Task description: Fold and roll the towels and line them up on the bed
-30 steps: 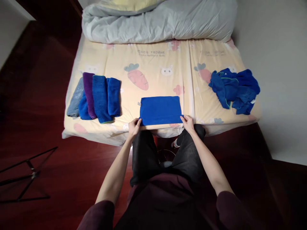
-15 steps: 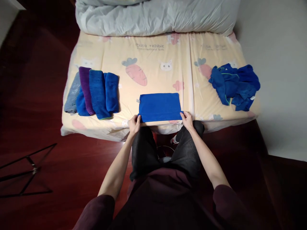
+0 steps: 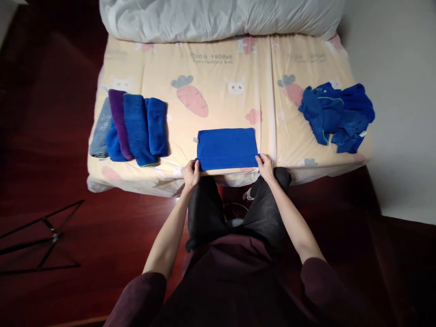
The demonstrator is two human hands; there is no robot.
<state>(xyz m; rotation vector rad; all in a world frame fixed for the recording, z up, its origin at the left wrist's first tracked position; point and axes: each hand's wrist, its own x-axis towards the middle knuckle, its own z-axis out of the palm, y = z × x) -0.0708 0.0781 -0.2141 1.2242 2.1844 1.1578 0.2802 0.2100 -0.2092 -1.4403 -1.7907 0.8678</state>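
A blue towel (image 3: 226, 143) lies flat as a rectangle at the bed's front edge, its near edge turned over in a narrow strip. My left hand (image 3: 191, 173) pinches the near left corner of it. At the near right corner, my right hand (image 3: 265, 167) has the same strip between thumb and fingers. A small white tag (image 3: 195, 140) sticks out from the towel's left side. To the left, rolled or folded towels lie side by side: a grey one (image 3: 101, 131), a purple one (image 3: 119, 120) and several blue ones (image 3: 138, 129). Crumpled blue cloths (image 3: 337, 116) are heaped on the right.
The bed (image 3: 218, 86) has a cream sheet with carrots and rabbits. A pale grey quilt (image 3: 221, 20) is bunched along its far side. A black stand's legs (image 3: 54, 236) rest on the dark red floor (image 3: 112, 240) at left. A wall (image 3: 398, 113) borders the right.
Both hands keep their pinch on the towel's near corners, and the turned-over strip looks much the same. The whole view has shifted slightly.
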